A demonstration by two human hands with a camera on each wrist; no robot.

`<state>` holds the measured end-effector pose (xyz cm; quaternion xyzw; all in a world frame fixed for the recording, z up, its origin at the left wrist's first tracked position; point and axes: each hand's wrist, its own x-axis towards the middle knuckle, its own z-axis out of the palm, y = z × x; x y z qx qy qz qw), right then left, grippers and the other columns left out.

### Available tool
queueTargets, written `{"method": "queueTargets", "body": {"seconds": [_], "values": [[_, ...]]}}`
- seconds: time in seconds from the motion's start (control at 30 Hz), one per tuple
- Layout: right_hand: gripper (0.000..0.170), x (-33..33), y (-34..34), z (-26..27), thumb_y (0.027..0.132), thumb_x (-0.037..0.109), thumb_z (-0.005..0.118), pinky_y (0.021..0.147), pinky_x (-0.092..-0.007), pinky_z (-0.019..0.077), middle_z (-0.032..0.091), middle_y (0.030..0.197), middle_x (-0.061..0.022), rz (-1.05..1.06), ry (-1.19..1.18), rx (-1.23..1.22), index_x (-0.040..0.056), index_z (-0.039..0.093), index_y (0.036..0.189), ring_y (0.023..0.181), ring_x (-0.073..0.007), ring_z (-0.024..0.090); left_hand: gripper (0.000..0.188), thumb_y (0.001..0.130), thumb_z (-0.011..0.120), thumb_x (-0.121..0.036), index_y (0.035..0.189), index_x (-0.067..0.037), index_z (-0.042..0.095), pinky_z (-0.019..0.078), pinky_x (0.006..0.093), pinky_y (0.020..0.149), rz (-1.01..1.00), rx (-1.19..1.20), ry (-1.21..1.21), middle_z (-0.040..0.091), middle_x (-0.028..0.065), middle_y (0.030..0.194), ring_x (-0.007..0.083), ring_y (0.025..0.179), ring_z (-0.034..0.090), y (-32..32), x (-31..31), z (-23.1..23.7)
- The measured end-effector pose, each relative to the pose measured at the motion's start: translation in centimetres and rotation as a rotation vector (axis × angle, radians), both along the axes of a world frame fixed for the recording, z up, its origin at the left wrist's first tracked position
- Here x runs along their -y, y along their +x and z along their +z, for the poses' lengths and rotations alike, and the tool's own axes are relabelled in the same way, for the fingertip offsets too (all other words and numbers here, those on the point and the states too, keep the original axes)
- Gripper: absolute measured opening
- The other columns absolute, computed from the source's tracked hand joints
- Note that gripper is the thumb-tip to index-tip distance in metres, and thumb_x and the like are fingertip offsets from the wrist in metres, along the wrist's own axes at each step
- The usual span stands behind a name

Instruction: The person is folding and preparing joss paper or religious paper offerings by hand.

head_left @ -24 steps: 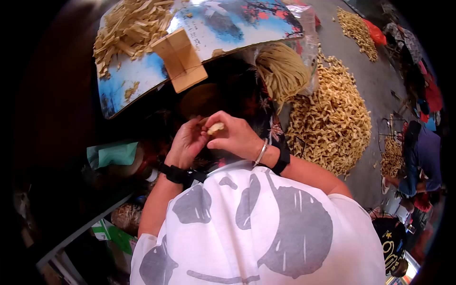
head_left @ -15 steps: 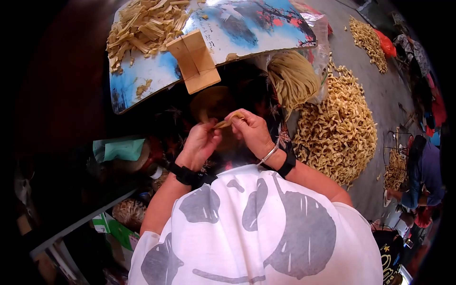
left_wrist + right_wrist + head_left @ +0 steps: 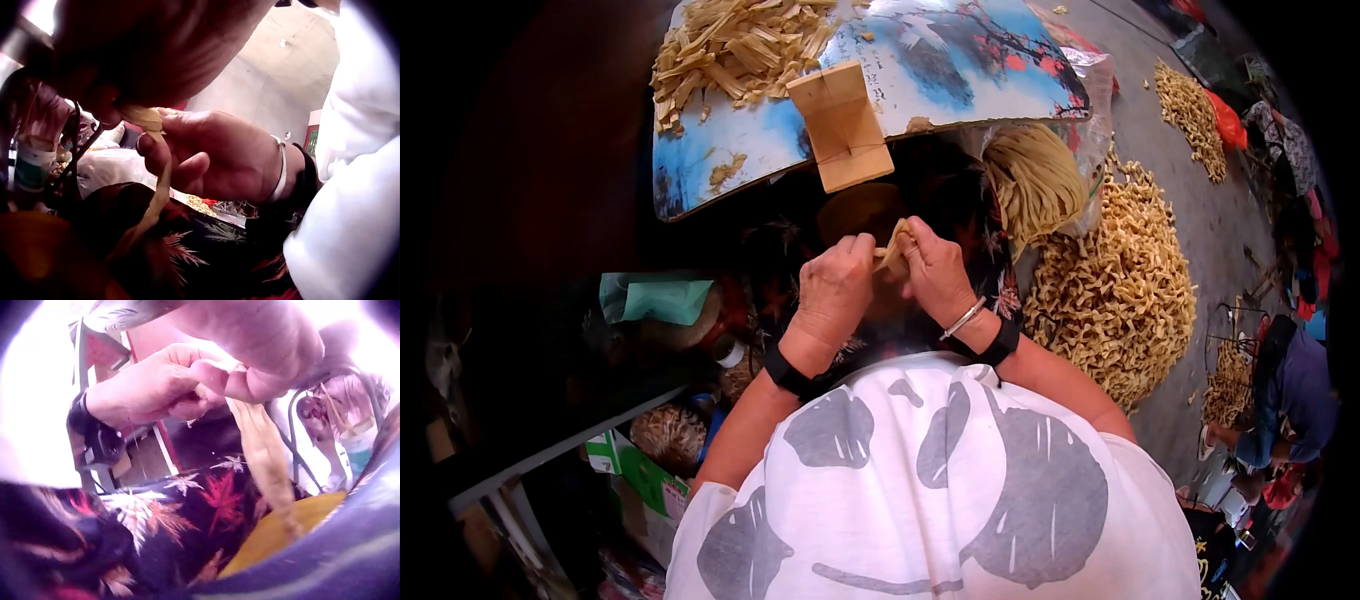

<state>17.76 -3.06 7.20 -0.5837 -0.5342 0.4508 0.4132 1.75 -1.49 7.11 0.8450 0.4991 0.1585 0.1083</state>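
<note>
In front of the chest, both hands work a pale yellow strip of tofu skin [image 3: 897, 240]. The left hand [image 3: 837, 290], its back turned up, pinches one part of it. Thumb and fingers of the right hand [image 3: 937, 275] pinch it a short way off, where it folds upward. In the left wrist view the strip [image 3: 161, 190] looks bunched at the right fingertips, and a long tail hangs below. The right wrist view shows this tail [image 3: 259, 447] hanging wide and flat over a yellow round surface [image 3: 303, 515] at the lap. Fingers partly hide the bunched part.
Ahead, a painted tabletop [image 3: 775, 145] bears a heap of short cut strips [image 3: 745, 50] and a wooden stand [image 3: 840, 125]. A bundle of long strips [image 3: 1035, 180] hangs at its right corner. A large pile of knotted pieces [image 3: 1115, 290] lies right; another person [image 3: 1295, 390] is beyond.
The hands were close together over a small piece, then drew apart with a strip stretched between them. Now the left hand has turned its back up and the strip folds between the fingers.
</note>
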Motion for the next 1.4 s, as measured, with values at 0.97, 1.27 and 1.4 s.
{"method": "queueTargets", "body": {"seconds": [0.97, 1.27, 1.4], "values": [[0.021, -0.6, -0.7, -0.3, 0.101, 0.026, 0.055, 0.068, -0.0228, 0.0534, 0.064, 0.092, 0.0009, 0.074, -0.470, -0.776, 0.0071, 0.062, 0.103, 0.080, -0.0068, 0.062, 0.005, 0.095, 0.060, -0.006, 0.099, -0.003, 0.060, 0.0434, 0.0201, 0.056, 0.331, 1.105, -0.765, 0.062, 0.0004, 0.080, 0.0059, 0.063, 0.054, -0.9, 0.5, -0.3], [0.018, -0.9, -0.4, 0.8, 0.098, 0.019, 0.056, 0.062, -0.0355, 0.0526, 0.067, 0.074, -0.0131, 0.228, 0.087, 0.150, 0.0025, 0.061, 0.097, 0.069, -0.0289, 0.067, 0.004, 0.091, 0.061, -0.001, 0.089, -0.002, 0.065, 0.0425, 0.0206, 0.052, 0.189, 0.665, -0.240, 0.058, 0.0014, 0.064, 0.0061, 0.057, 0.053, -2.5, -0.1, 1.2], [0.018, -0.1, 0.1, 1.3, 0.097, 0.017, 0.056, 0.060, -0.0375, 0.0490, 0.065, 0.073, -0.0152, 0.313, 0.081, 0.210, 0.0011, 0.061, 0.091, 0.067, -0.0332, 0.064, 0.005, 0.092, 0.061, -0.004, 0.093, -0.003, 0.066, 0.0468, 0.0228, 0.055, 0.207, 0.623, -0.322, 0.062, 0.0024, 0.068, 0.0096, 0.059, 0.058, -3.9, -0.9, 1.2]]}}
